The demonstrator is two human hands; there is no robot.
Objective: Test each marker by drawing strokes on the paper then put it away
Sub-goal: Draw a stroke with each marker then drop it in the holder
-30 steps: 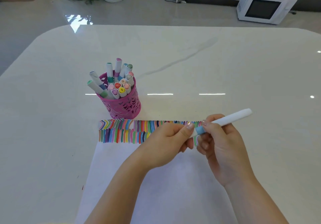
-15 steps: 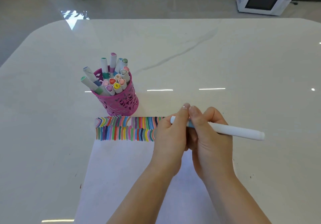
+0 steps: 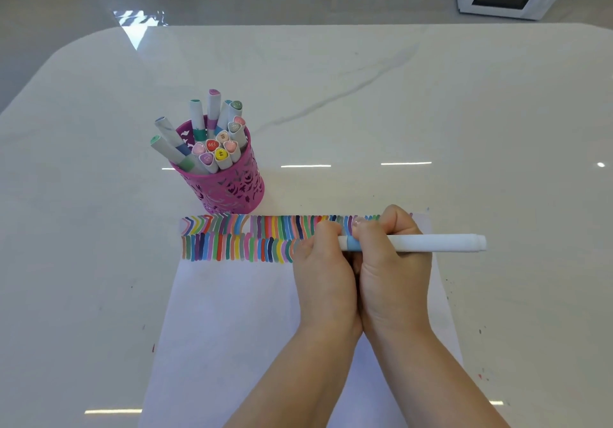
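The marker [image 3: 431, 242] lay level above the paper's [image 3: 232, 328] far edge, its free end pointing to three o'clock. The right hand [image 3: 394, 271] curled tight round its blue band. The left hand [image 3: 323, 268], touching the right, gripped the nine o'clock end. Coloured strokes [image 3: 238, 238] ran toward nine o'clock. At ten o'clock stood the pink holder [image 3: 232, 188], full of markers, on the table [image 3: 431, 112].
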